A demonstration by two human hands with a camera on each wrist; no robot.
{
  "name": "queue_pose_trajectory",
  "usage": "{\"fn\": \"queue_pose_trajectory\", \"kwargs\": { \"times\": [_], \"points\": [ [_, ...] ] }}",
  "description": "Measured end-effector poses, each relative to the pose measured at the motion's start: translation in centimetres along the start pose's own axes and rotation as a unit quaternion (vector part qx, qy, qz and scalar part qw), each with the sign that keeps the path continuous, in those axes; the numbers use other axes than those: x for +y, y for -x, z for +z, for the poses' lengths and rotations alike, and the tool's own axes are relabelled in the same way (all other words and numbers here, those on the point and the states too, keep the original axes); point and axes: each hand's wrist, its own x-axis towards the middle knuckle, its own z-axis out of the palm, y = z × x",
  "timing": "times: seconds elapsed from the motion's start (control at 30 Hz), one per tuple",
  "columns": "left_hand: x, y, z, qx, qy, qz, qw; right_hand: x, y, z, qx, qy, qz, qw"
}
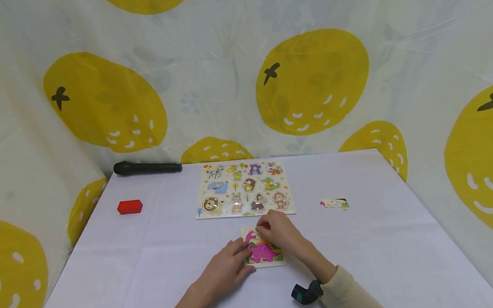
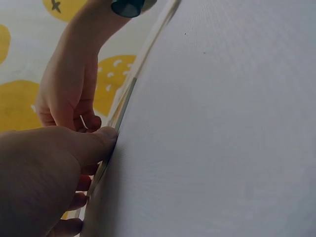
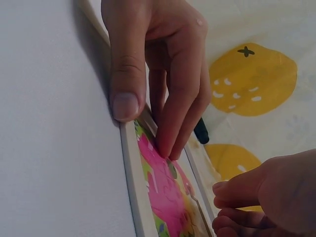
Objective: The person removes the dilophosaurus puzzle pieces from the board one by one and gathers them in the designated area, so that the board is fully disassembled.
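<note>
A small square jigsaw puzzle (image 1: 264,253) with a pink dinosaur lies on the white table in front of the person. My left hand (image 1: 226,269) rests along its left side, fingers extended. In the right wrist view, the left thumb (image 3: 126,104) presses at the near edge of the frame while fingertips touch the picture. Over the puzzle's upper part, my right hand (image 1: 281,230) has thumb and fingers drawn together. Between them a thin pale edge of a puzzle piece (image 2: 83,121) shows in the left wrist view; the fingers hide most of it. Loose puzzle pieces (image 1: 334,203) lie to the right.
Just behind the small puzzle is a larger animal puzzle board (image 1: 244,189). A red block (image 1: 130,206) sits at the left, and a black microphone (image 1: 147,168) lies along the back edge. A patterned curtain (image 1: 213,78) hangs behind the table.
</note>
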Motion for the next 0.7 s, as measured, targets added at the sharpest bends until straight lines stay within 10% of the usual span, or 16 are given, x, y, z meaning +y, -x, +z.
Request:
{"fn": "queue_pose_trajectory", "kwargs": {
  "times": [0.7],
  "points": [
    [0.1, 0.3, 0.2, 0.03, -0.009, 0.018, 0.9993, -1.4, 0.8, 1.8, -0.073, -0.034, 0.042, 0.9959]
  ]
}}
